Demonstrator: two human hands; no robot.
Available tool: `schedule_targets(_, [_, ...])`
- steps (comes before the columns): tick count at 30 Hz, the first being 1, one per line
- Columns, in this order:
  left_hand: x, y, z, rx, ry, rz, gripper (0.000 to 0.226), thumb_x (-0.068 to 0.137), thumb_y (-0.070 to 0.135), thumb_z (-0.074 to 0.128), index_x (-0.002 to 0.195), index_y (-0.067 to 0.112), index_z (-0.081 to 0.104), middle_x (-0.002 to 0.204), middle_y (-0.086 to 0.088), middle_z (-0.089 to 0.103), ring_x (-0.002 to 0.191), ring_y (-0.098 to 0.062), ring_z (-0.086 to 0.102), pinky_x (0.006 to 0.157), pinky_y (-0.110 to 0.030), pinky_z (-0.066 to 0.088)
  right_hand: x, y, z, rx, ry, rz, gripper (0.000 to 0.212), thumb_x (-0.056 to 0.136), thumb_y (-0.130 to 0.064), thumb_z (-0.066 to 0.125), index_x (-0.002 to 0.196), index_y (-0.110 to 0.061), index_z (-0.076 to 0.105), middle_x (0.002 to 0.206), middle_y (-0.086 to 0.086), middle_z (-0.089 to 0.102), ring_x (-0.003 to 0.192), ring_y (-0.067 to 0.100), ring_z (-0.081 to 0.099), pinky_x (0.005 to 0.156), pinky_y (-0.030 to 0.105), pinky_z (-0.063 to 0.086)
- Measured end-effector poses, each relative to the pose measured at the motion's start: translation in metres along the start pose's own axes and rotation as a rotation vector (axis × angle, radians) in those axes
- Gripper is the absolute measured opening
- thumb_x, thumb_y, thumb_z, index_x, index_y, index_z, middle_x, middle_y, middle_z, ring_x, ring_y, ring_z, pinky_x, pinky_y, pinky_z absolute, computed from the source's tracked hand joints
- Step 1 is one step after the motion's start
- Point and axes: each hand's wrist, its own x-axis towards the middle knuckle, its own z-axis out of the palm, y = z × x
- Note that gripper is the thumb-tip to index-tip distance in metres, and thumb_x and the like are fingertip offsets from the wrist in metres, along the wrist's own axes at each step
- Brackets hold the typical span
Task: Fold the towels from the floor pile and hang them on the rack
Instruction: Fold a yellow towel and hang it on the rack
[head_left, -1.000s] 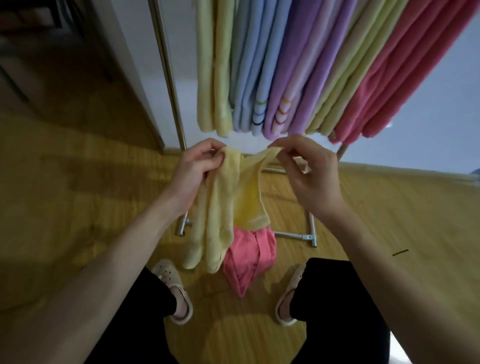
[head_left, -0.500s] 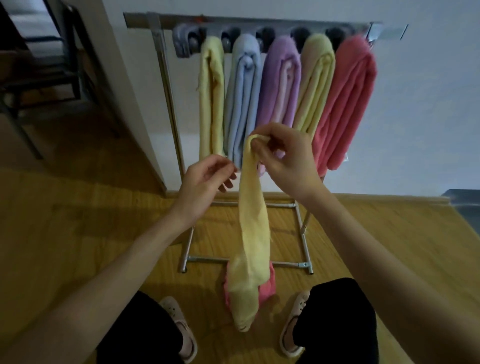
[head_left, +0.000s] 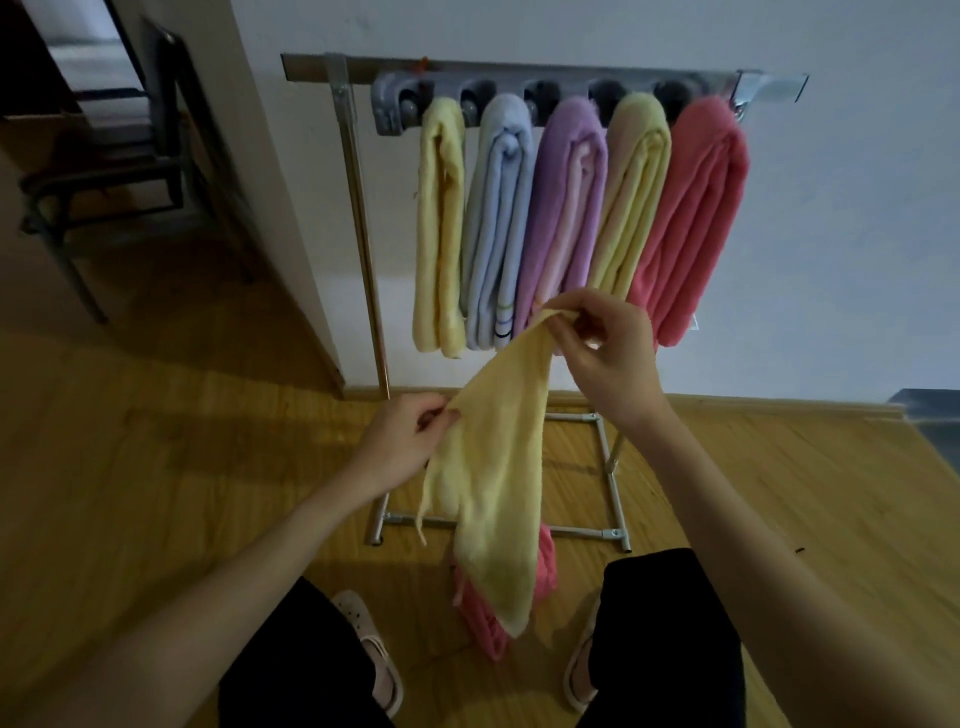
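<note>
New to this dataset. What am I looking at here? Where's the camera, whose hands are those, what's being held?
No robot here: a person wears one wide-angle camera on the head, looking forward and down, so the arms come in from the bottom of the single view. The left hand and right hand each pinch an edge of a yellow towel, which hangs down between them. Under it, on the wooden floor, lies a pink towel, between the person's feet. Ahead, against the white wall, stands a metal rack with five folded towels hanging from it: yellow, blue, purple, yellow and pink. A dark chair stands at the upper left.
</note>
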Motion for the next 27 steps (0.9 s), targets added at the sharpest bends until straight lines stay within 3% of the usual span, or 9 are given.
schedule_targets(2, [0.007, -0.004, -0.001, -0.010, 0.065, -0.054, 0.024, 0.092, 0.024, 0.056, 0.084, 0.005, 0.067, 0.078, -0.015, 0.068, 0.075, -0.029, 0.065, 0.073, -0.048, 0.053, -0.010, 0.008, -0.004, -0.022, 0.008, 0.031, 0.013, 0.084, 0.002, 0.060, 0.089, -0.006, 0.068, 0.072, 0.000, 0.064, 0.064, 0.006, 0.057, 0.060, 0.014, 0.044])
schedule_targets(7, [0.011, -0.006, 0.007, 0.013, 0.118, -0.127, 0.015, 0.093, 0.014, 0.055, 0.086, 0.007, 0.065, 0.078, -0.010, 0.066, 0.074, -0.023, 0.064, 0.069, -0.039, 0.052, -0.044, 0.032, -0.008, -0.105, 0.008, 0.101, 0.012, 0.083, 0.001, 0.063, 0.086, -0.009, 0.068, 0.073, 0.002, 0.065, 0.067, 0.009, 0.057, 0.060, 0.018, 0.045])
schedule_targets(10, [0.010, -0.002, 0.009, -0.112, 0.172, -0.182, 0.013, 0.095, 0.013, 0.051, 0.093, 0.009, 0.063, 0.083, -0.011, 0.066, 0.080, -0.025, 0.065, 0.071, -0.038, 0.053, -0.071, 0.051, -0.008, -0.223, 0.014, 0.103, 0.010, 0.083, -0.002, 0.067, 0.085, -0.012, 0.067, 0.079, -0.003, 0.059, 0.069, 0.005, 0.055, 0.061, 0.014, 0.043])
schedule_targets(13, [0.009, 0.007, 0.008, -0.264, 0.237, -0.235, 0.013, 0.096, 0.013, 0.050, 0.098, 0.009, 0.062, 0.088, -0.012, 0.066, 0.085, -0.025, 0.065, 0.077, -0.040, 0.054, -0.099, 0.069, -0.006, -0.391, -0.026, 0.038, 0.003, 0.084, -0.010, 0.070, 0.085, -0.008, 0.068, 0.085, 0.001, 0.056, 0.072, 0.015, 0.054, 0.057, 0.027, 0.047])
schedule_targets(15, [0.006, 0.016, 0.007, -0.343, 0.253, -0.256, 0.013, 0.096, 0.011, 0.049, 0.100, 0.008, 0.061, 0.089, -0.010, 0.066, 0.084, -0.022, 0.065, 0.072, -0.032, 0.055, -0.114, 0.072, -0.003, -0.452, -0.088, -0.042, 0.007, 0.087, -0.012, 0.065, 0.086, -0.006, 0.067, 0.085, 0.002, 0.056, 0.074, 0.018, 0.054, 0.055, 0.034, 0.048])
schedule_targets(17, [0.003, 0.024, 0.005, -0.416, 0.257, -0.268, 0.012, 0.097, 0.010, 0.049, 0.101, 0.008, 0.060, 0.089, -0.010, 0.065, 0.083, -0.021, 0.065, 0.068, -0.027, 0.056, -0.126, 0.068, 0.001, -0.471, -0.135, -0.130, 0.013, 0.092, -0.015, 0.058, 0.090, -0.005, 0.065, 0.084, 0.003, 0.057, 0.075, 0.019, 0.055, 0.054, 0.035, 0.048])
schedule_targets(19, [-0.001, 0.030, 0.002, -0.480, 0.261, -0.283, 0.011, 0.096, 0.009, 0.050, 0.101, 0.009, 0.060, 0.091, -0.010, 0.065, 0.086, -0.021, 0.065, 0.074, -0.031, 0.056, -0.135, 0.060, 0.005, -0.468, -0.152, -0.182, 0.011, 0.095, -0.015, 0.052, 0.098, -0.008, 0.059, 0.085, 0.005, 0.059, 0.074, 0.020, 0.056, 0.051, 0.033, 0.047])
schedule_targets(22, [-0.005, 0.036, 0.000, -0.572, 0.298, -0.323, 0.010, 0.096, 0.008, 0.050, 0.100, 0.011, 0.059, 0.090, -0.007, 0.064, 0.086, -0.019, 0.065, 0.075, -0.030, 0.056, -0.146, 0.049, 0.015, -0.463, -0.214, -0.235, 0.016, 0.089, -0.006, 0.053, 0.103, -0.012, 0.049, 0.085, 0.008, 0.058, 0.071, 0.023, 0.056, 0.045, 0.033, 0.046])
schedule_targets(27, [-0.008, 0.044, 0.003, -0.662, 0.350, -0.360, 0.009, 0.095, 0.007, 0.051, 0.095, 0.010, 0.060, 0.087, -0.007, 0.063, 0.085, -0.021, 0.065, 0.073, -0.031, 0.058, -0.155, 0.046, 0.031, -0.387, -0.363, -0.174, 0.015, 0.091, -0.004, 0.049, 0.099, -0.009, 0.062, 0.091, 0.004, 0.056, 0.076, 0.016, 0.054, 0.050, 0.033, 0.049])
